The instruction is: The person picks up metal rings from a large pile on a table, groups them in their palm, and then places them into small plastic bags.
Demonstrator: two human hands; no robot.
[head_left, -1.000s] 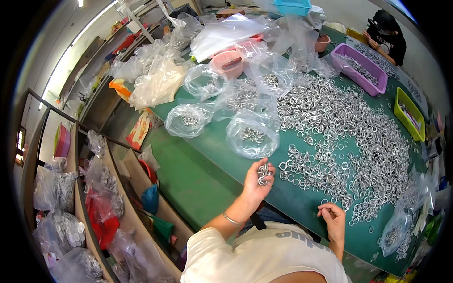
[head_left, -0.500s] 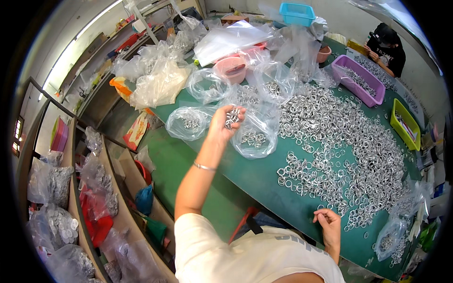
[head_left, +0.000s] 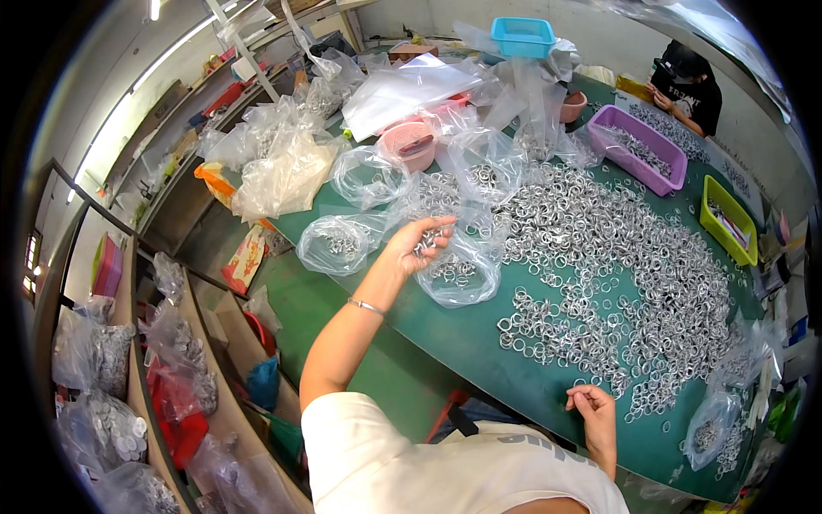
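Note:
My left hand (head_left: 418, 246) is closed around a clump of small silver metal rings (head_left: 429, 242), some showing between the fingers. Just beneath it on the table lies an open clear plastic bag (head_left: 479, 287) with more rings inside. To its left sits another clear bag (head_left: 318, 247), also with rings in it. My right hand (head_left: 597, 420) is at the table's near edge, fingers curled and thumb against the index finger; whether it holds anything is hidden. Beyond that hand a wide heap of loose silver rings (head_left: 668, 291) covers the green table (head_left: 454, 338).
Pink (head_left: 408, 146), blue (head_left: 522, 37), purple (head_left: 638, 147) and lime-green (head_left: 728, 221) plastic tubs stand on the table. More clear bags (head_left: 282, 163) crowd its far left. Shelves of bagged parts (head_left: 111, 351) line the left side. Another person (head_left: 687, 86) works at the far right.
My left hand, still holding rings, has come lower toward the open bag and turned so that fewer rings show. The right hand stays in place. The whole view has shifted slightly.

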